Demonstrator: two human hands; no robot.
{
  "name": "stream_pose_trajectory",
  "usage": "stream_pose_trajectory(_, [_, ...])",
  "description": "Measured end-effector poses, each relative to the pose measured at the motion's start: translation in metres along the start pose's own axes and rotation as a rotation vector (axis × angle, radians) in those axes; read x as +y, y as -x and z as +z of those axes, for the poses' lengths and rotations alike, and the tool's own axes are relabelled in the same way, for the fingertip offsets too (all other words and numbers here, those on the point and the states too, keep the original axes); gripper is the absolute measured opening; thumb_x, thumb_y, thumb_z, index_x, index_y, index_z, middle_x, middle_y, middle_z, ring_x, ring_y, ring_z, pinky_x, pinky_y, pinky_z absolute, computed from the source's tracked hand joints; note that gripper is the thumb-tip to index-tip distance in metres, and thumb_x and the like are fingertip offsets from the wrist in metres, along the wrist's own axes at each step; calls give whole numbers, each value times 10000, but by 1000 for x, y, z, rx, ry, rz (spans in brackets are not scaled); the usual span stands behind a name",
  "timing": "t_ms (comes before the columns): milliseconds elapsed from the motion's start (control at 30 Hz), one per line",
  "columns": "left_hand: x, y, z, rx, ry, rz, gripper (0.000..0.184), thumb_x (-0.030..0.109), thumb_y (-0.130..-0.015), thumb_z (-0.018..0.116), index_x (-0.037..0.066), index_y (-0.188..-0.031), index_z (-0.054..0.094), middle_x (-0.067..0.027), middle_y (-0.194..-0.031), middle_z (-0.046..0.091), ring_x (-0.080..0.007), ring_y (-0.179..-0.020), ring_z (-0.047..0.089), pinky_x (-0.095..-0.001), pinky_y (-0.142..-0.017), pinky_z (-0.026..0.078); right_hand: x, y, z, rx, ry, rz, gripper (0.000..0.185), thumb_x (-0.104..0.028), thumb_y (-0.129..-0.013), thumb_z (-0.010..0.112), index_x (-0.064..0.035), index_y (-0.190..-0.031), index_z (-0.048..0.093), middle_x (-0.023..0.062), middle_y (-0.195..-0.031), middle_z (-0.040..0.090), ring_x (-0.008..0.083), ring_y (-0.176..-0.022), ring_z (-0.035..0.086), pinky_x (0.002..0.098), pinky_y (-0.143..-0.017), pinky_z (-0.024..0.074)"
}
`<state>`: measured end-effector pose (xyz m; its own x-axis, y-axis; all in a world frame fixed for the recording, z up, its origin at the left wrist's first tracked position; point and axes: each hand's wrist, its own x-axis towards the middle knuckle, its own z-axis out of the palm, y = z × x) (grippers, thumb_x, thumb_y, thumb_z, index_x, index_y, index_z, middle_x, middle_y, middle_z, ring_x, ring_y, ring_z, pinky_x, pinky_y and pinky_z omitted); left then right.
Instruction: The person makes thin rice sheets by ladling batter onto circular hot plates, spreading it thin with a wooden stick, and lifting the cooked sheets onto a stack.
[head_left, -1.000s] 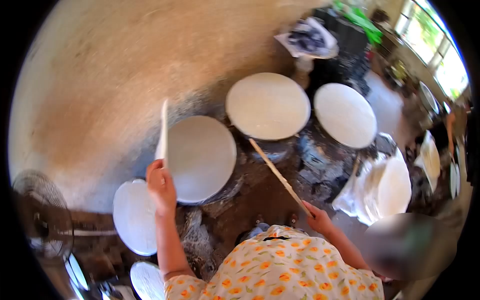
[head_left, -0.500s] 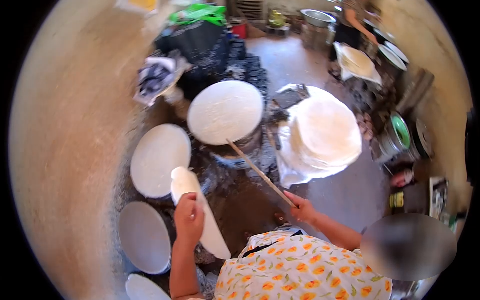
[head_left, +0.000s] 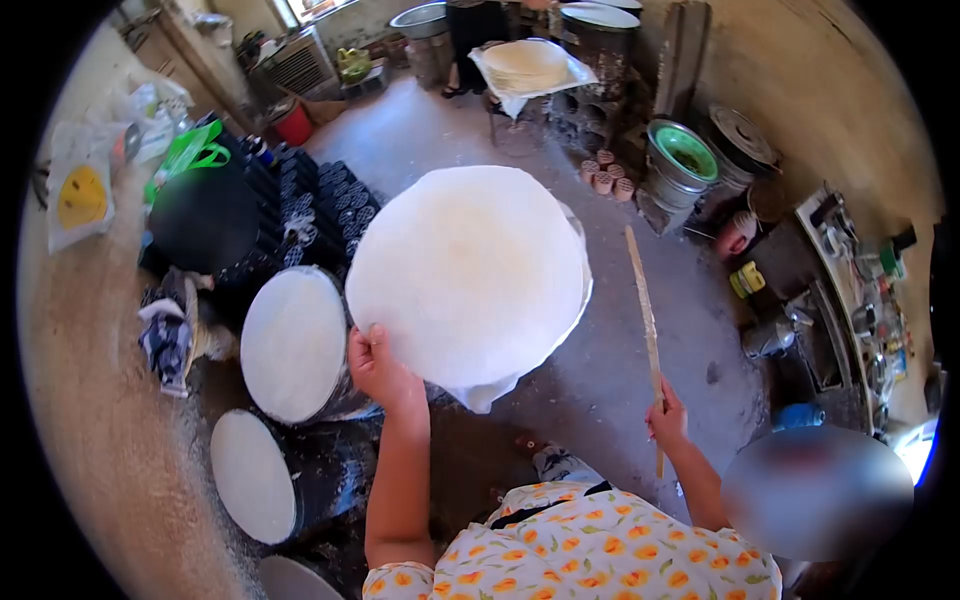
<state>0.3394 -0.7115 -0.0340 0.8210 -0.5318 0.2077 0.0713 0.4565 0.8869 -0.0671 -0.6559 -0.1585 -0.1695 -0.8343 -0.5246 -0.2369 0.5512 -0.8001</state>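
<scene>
My left hand (head_left: 385, 372) pinches the near left edge of a large, thin, round white flatbread (head_left: 468, 275). The sheet is spread over a stack of similar flatbreads, which it mostly hides. Part of the white cloth (head_left: 482, 395) under the stack shows below it. To the right, my right hand (head_left: 668, 417) is closed around the lower part of a long wooden stick (head_left: 645, 315), held nearly upright and away from the bread. Left of my left hand stands a round griddle (head_left: 294, 345) with a pale, flat top. A second one (head_left: 252, 477) sits closer to me.
Stacked dark perforated briquettes (head_left: 340, 205) stand at the back left, near a green bag (head_left: 188, 158). At the back, a person stands by another flatbread pile (head_left: 525, 65). A green basin (head_left: 683, 150) and a cluttered shelf (head_left: 850, 300) line the right side.
My view has turned right. The flatbread that hung folded from my left hand is now spread over the stack. The stick has swung from the griddle's edge to the right, nearly upright.
</scene>
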Motion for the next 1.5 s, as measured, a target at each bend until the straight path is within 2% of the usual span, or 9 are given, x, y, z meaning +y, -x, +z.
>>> stream_pose_trajectory(300, [-165,-1,-28,141,-122,-653,47,26,-837,554,2,-796,552,-67,-793,591,-165,-642,578,-278,-527,506,22,13,-19,67,23,21,653,36,-827,448,-251,-1408,374,16,-635,522,84,-421,449,241,-387,417])
stream_pose_trajectory(567, [-71,65,-117,-42,-356,-930,80,7,-864,509,-1,-878,587,-125,-861,614,-221,-771,635,-336,-658,568,-47,-35,67,-386,111,-314,615,53,-833,450,-183,-1398,399,-13,-716,510,64,-551,470,214,-464,422])
stream_pose_trajectory(733, [17,213,-234,638,-298,-933,111,-10,-847,543,8,-940,600,-115,-876,614,-218,-758,640,-340,-671,571,-75,-40,201,-964,332,-882,617,76,-812,444,-132,-1393,406,-19,-679,497,62,-528,450,206,-466,402])
stream_pose_trajectory(900, [71,380,-251,1279,-91,-761,278,-22,-804,580,8,-1080,586,-151,-860,631,-224,-677,643,-327,-609,571,-75,10,272,-1392,465,-908,612,73,-788,452,-114,-1371,440,-16,-655,493,72,-524,440,218,-481,396])
stream_pose_trajectory(967, [72,441,-236,1520,49,-662,301,-28,-813,559,3,-1112,553,-166,-860,626,-254,-697,655,-349,-623,578,-68,28,303,-1506,515,-1286,589,64,-770,468,-83,-1340,473,18,-660,516,92,-525,423,244,-497,394])
stream_pose_trajectory(1000, [72,473,-228,1635,147,-603,307,-35,-817,544,0,-1121,539,-172,-857,623,-272,-706,659,-363,-628,581,-73,61,306,-1625,609,-1175,578,72,-741,493,-38,-1309,492,113,-928,644,147,-612,511,251,-596,446])
stream_pose_trajectory(1200, [17,625,-168,2187,537,-216,211,-39,-839,477,-17,-1045,517,-181,-819,596,-305,-659,641,-395,-570,570,-13,158,328,-1993,714,-1491,574,60,-709,501,-6,-1280,505,203,-1129,612,312,-910,636,344,-779,499])
stream_pose_trajectory(1400, [-16,736,-184,2168,1085,533,327,308,-916,541,-4,-920,440,-229,-955,566,-391,-828,614,-473,-710,561,30,258,286,-2157,956,-1485,575,70,-719,511,-39,-1284,512,196,-1110,616,303,-917,633,340,-798,500])
stream_pose_trajectory(1500, [1,772,-224,2029,1169,689,791,484,-873,558,21,-1370,153,-278,-1444,202,-443,-1262,355,-575,-965,405,59,290,278,-2239,929,-1553,568,68,-735,514,-48,-1291,508,194,-1110,619,293,-887,636,326,-777,502])
